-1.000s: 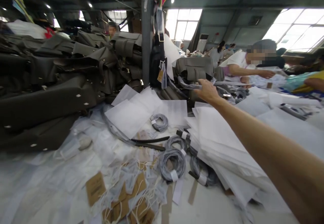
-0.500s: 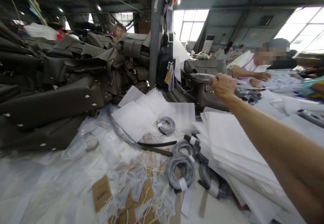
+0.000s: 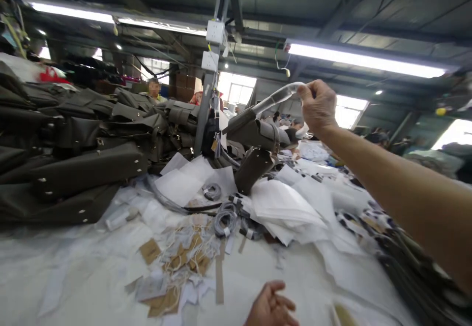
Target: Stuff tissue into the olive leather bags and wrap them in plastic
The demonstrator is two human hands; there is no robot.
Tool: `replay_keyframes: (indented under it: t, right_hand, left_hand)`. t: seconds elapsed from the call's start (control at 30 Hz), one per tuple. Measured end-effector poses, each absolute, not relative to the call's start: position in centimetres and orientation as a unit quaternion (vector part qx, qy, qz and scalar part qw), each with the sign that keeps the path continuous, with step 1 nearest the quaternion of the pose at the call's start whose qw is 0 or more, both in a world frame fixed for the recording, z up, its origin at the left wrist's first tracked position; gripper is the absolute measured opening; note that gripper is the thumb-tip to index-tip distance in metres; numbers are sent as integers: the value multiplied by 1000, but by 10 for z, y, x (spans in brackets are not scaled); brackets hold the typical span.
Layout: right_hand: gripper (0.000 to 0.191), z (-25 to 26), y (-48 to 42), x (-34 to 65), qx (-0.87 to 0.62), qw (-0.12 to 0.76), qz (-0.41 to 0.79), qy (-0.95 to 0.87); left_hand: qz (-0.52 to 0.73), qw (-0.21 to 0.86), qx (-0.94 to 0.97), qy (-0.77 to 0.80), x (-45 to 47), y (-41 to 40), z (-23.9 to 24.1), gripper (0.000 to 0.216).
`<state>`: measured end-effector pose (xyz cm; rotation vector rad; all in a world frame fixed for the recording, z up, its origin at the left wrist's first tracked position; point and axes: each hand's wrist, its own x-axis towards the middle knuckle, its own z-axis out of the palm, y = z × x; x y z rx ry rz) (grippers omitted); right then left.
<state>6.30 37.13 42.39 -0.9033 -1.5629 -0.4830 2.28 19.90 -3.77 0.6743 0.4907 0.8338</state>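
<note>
High at the right, my right hand (image 3: 319, 104) is closed around the plastic-wrapped handle (image 3: 276, 97) of a dark grey-green handbag (image 3: 254, 168). The bag hangs tilted from that handle, its studded base angled towards me over the edge of a stack of white foam sheets (image 3: 283, 203). My left hand (image 3: 271, 309) is low at the bottom edge, palm turned to the right, fingers apart and holding nothing. Left of it on the white table (image 3: 250, 272) lie brown hang tags (image 3: 165, 301) with white strings, and coiled straps wrapped in plastic (image 3: 224, 219).
A big heap of similar dark bags (image 3: 84, 168) fills the left side. Behind the table stands a metal post (image 3: 203, 114) with socket boxes. Dark material (image 3: 413, 267) is piled along the right edge. Another person (image 3: 154, 90) is visible beyond the heap.
My right hand has raised the bag by its handle, up off the pile behind the foam sheets. My left hand has come into view at the bottom. The view has tilted upward.
</note>
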Motion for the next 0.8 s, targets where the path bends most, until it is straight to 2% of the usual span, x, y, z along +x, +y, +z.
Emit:
replay_keyframes:
  t: [0.07, 0.2, 0.27, 0.37, 0.43, 0.57, 0.63, 0.7, 0.8]
  right_hand:
    - [19, 443, 323, 71, -405, 579, -233, -668]
    - [20, 461, 238, 74, -438, 488, -235, -717]
    - [21, 456, 206, 75, -451, 413, -202, -765]
    - [23, 432, 171, 78, -467, 334, -136, -807]
    - [26, 410, 159, 81, -479, 305, -95, -817]
    - [29, 345, 155, 83, -499, 243, -8, -832]
    - [26, 306, 155, 82, -511, 216, 44, -831]
    - [26, 270, 150, 84, -520, 203, 83, -825]
    - [30, 236, 132, 100, -521, 197, 110, -823]
  left_hand:
    - [504, 766, 327, 228, 15, 191, -20, 91]
    - [627, 652, 360, 227, -23, 158, 33, 113]
    - [647, 604, 403, 233, -43, 132, 51, 103]
    - [612, 589, 445, 283, -59, 75, 52, 79]
    - [581, 615, 445, 293, -57, 29, 42, 66]
    - [547, 739, 345, 188, -35, -57, 16, 53]
    - [529, 777, 288, 184, -24, -85, 4, 54]
    - [490, 793, 263, 247, -18, -102, -8, 62]
    - [381, 809, 293, 338, -22, -109, -15, 77]
